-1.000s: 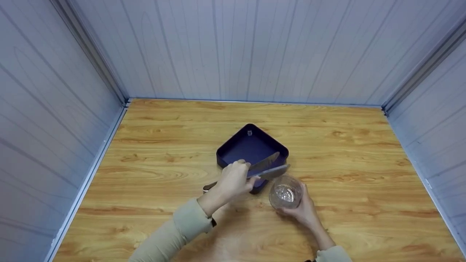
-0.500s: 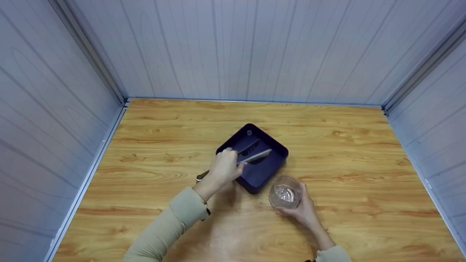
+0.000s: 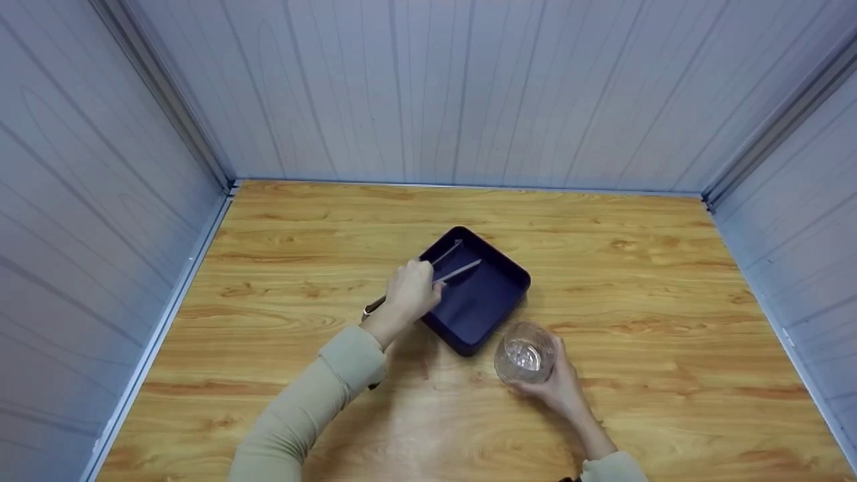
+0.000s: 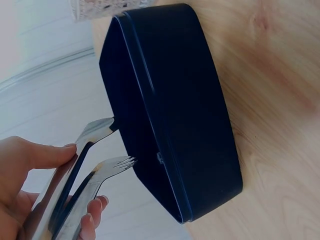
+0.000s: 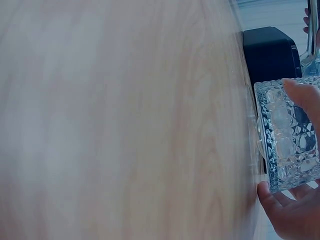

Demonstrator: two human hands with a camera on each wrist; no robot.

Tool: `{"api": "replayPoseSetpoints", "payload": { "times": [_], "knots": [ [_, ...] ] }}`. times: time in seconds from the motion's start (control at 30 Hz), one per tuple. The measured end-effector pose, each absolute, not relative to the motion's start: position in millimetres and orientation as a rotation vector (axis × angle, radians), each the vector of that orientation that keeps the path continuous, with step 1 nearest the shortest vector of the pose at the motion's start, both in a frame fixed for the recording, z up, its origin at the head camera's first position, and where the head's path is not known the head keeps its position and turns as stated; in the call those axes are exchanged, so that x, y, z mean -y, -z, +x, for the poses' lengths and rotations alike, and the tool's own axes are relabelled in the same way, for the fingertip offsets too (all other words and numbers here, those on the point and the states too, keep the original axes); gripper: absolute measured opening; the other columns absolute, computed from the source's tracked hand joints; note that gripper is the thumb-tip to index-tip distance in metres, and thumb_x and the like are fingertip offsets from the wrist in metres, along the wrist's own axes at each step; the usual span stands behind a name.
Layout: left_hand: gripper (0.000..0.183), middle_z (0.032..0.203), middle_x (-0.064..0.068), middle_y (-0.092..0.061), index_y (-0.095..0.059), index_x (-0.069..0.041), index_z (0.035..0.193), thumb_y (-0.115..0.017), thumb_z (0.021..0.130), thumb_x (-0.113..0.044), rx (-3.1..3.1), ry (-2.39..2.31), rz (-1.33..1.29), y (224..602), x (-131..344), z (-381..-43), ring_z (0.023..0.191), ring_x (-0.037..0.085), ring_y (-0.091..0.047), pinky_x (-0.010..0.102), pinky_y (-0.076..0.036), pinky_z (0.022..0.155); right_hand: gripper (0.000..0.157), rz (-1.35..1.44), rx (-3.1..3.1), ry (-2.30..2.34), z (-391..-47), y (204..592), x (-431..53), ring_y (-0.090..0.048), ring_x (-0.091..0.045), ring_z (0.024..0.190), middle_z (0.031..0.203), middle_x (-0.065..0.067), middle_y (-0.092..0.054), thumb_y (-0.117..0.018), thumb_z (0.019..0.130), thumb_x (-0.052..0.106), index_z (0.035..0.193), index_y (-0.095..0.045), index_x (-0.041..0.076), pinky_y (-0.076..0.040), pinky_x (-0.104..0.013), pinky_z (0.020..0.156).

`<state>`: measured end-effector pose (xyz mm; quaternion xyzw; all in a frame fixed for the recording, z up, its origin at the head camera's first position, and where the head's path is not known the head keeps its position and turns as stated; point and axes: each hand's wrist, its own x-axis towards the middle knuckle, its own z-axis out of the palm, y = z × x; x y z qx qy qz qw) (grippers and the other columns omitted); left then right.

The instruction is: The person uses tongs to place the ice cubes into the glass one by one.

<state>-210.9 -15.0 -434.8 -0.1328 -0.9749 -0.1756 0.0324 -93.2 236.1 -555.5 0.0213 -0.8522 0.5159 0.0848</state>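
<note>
My left hand point(image 3: 410, 292) holds metal serving tongs point(image 4: 72, 187), whose two arms stand apart over the dark blue tray point(image 3: 469, 348). One arm ends in fork tines, the other in a flat blade, as the left wrist view shows. In the tray's far corner lies a small clear cube point(image 4: 160, 158); the fork tip is close to it, and I cannot tell whether they touch. Nothing shows between the tong tips. With fingers and thumb round its side, my right hand point(image 3: 559, 388) grips a clear patterned glass point(image 3: 525, 355), just right of the tray's near corner.
The wood-grain tabletop point(image 3: 656, 301) surrounds the tray on all sides. Pale panel walls point(image 3: 428, 94) enclose it at the back, left and right.
The tongs in my left hand have moved left and away from me, from near the glass, across the tray to its far corner. My right hand and the glass have stayed put.
</note>
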Motion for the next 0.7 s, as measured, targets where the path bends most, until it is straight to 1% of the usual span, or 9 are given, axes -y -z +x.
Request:
{"api": "replayPoseSetpoints", "payload": {
  "times": [0.33,0.43,0.57,0.7],
  "knots": [
    [0.021,0.077,0.013,-0.062,-0.061,-0.003,0.077,-0.061,0.08,-0.023,3.075,0.512,-0.388,438,8,-231,0.066,0.028,-0.06,0.038,-0.048,0.054,0.097,0.063,2.548,-1.548,-95,557,-237,-0.043,-0.032,0.113,0.123,-0.017,-0.047,-0.087,0.048,0.019,0.128,-0.034,0.007,-0.031,-0.048,0.094],
    [0.019,0.075,0.012,-0.062,-0.061,-0.005,0.073,-0.06,0.081,-0.022,3.096,0.503,-0.384,441,6,-237,0.061,0.025,-0.058,0.036,-0.047,0.051,0.098,0.062,2.544,-1.556,-95,556,-237,-0.043,-0.032,0.113,0.123,-0.017,-0.046,-0.087,0.047,0.019,0.128,-0.034,0.007,-0.031,-0.048,0.094],
    [0.021,0.071,0.01,-0.06,-0.056,-0.008,0.065,-0.059,0.081,-0.021,3.107,0.509,-0.385,446,3,-244,0.054,0.021,-0.054,0.033,-0.043,0.047,0.098,0.055,2.542,-1.571,-94,555,-237,-0.042,-0.033,0.114,0.124,-0.017,-0.046,-0.087,0.047,0.018,0.129,-0.034,0.007,-0.03,-0.048,0.094],
    [0.02,0.072,0.01,-0.06,-0.054,-0.009,0.065,-0.058,0.082,-0.019,3.116,0.524,-0.387,450,0,-249,0.056,0.021,-0.053,0.033,-0.042,0.047,0.098,0.048,2.548,-1.572,-94,555,-236,-0.042,-0.033,0.114,0.123,-0.018,-0.046,-0.087,0.047,0.017,0.128,-0.034,0.006,-0.03,-0.049,0.094]
  ]
}}
